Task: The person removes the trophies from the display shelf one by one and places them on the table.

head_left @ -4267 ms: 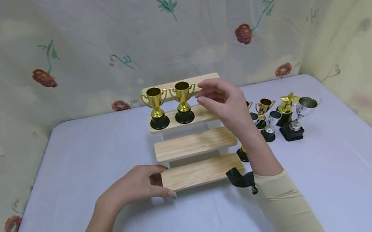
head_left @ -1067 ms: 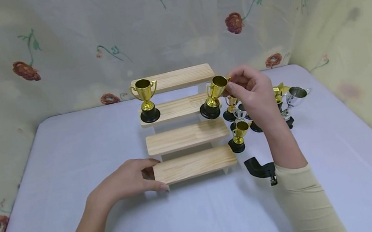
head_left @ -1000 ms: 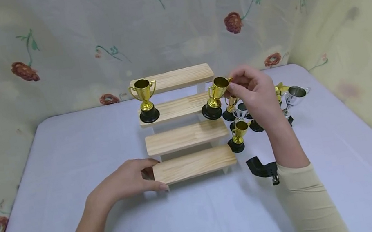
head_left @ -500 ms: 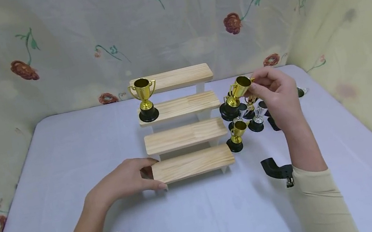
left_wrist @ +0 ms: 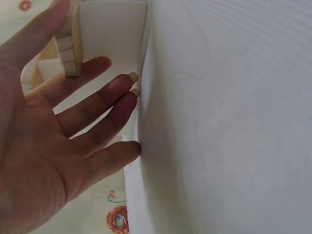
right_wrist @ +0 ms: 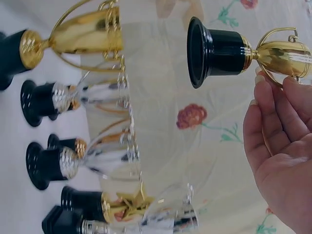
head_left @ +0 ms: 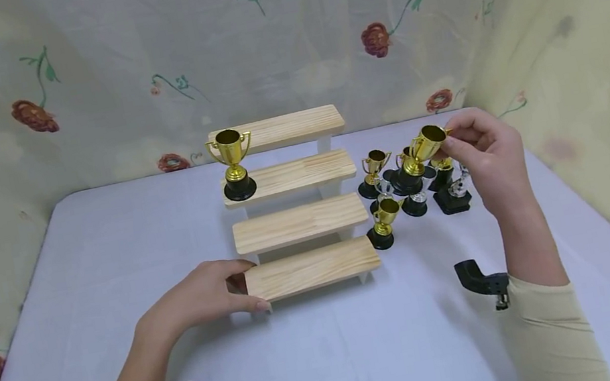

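My right hand (head_left: 491,154) pinches a small gold trophy cup (head_left: 426,145) by one handle. The cup is tilted in the air above the other trophies, its black base pointing down and left; in the right wrist view that base (right_wrist: 214,52) shows whole. At the left end of a stepped wooden display stand (head_left: 313,269), my left hand (head_left: 202,300) holds the lowest board between thumb and fingers. The left wrist view has the board's end (left_wrist: 70,48) between thumb and index finger, with the other fingers loosely spread. Another gold trophy cup (head_left: 235,162) stands upright on the stand's second-highest board.
To the right of the stand, several trophies stand on the white-covered table (head_left: 341,361): a gold cup (head_left: 384,217) in front, a bronze-gold cup (head_left: 374,168), silver cups and a star trophy (right_wrist: 129,202). A flowered curtain (head_left: 280,52) hangs behind.
One of two gold cups on the second-highest board has been lifted off by my right hand and carried right, over the trophy group. My left hand keeps its place on the stand.
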{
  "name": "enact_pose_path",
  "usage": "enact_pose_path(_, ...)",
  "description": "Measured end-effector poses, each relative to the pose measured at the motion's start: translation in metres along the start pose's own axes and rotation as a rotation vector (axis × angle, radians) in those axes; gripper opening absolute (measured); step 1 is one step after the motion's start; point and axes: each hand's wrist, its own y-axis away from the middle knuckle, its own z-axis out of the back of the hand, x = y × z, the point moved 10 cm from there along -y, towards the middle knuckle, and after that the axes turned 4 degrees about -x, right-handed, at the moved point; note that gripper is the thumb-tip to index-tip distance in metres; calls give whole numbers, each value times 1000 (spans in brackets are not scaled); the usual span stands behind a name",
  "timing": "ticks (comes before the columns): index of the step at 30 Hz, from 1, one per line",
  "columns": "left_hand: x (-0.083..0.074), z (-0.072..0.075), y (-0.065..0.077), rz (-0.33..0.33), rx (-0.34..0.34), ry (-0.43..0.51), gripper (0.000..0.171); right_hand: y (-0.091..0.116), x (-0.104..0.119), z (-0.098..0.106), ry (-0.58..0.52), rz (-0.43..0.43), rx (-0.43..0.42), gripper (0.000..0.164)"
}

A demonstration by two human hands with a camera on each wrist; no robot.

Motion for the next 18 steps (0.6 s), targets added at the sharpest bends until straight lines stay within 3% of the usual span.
enact_pose_path(13, 1, 1, 1, 3, -7, -1, 53, 9, -17, 20, 58, -51, 16, 8)
enact_pose_path(18, -1, 1, 2, -7, -6, -5, 51, 11, -23, 27, 281, -69, 11, 5)
